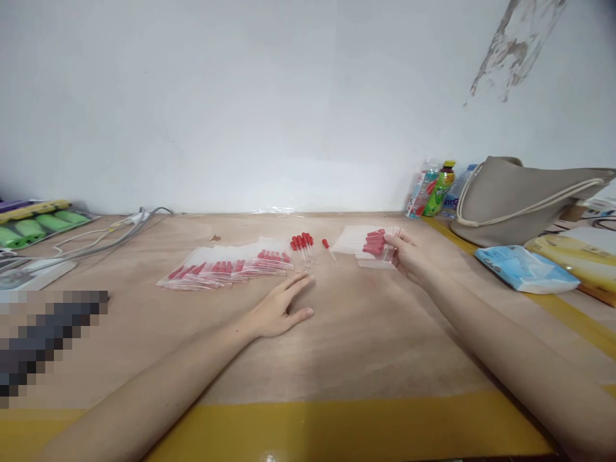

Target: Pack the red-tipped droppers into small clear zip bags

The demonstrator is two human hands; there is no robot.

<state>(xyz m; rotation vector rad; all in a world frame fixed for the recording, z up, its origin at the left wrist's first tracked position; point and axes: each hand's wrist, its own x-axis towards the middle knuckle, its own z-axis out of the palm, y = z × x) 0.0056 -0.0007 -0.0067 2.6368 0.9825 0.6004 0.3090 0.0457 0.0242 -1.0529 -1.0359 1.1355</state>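
My right hand (407,256) pinches the right edge of a clear zip bag (382,264) with red pieces showing on or through it. This bag overlaps a stack of whitish plastic bags (349,240). My left hand (285,307) rests on the table, fingers apart and holding nothing. Just beyond its fingertips lies a bunch of red-topped droppers (302,241) with thin pale stems. One single dropper (326,244) lies apart, between the bunch and the bag stack. To the left, filled zip bags (224,266) overlap in a fanned row, red ends visible inside.
Tissue pack (527,268), yellow package (575,260), grey bag (510,199) and bottles (440,189) stand or lie at right. Cables (120,224) and green rolls (43,224) are at left. Yellow tape (337,427) lines the near table edge. A blurred dark object (48,337) is left.
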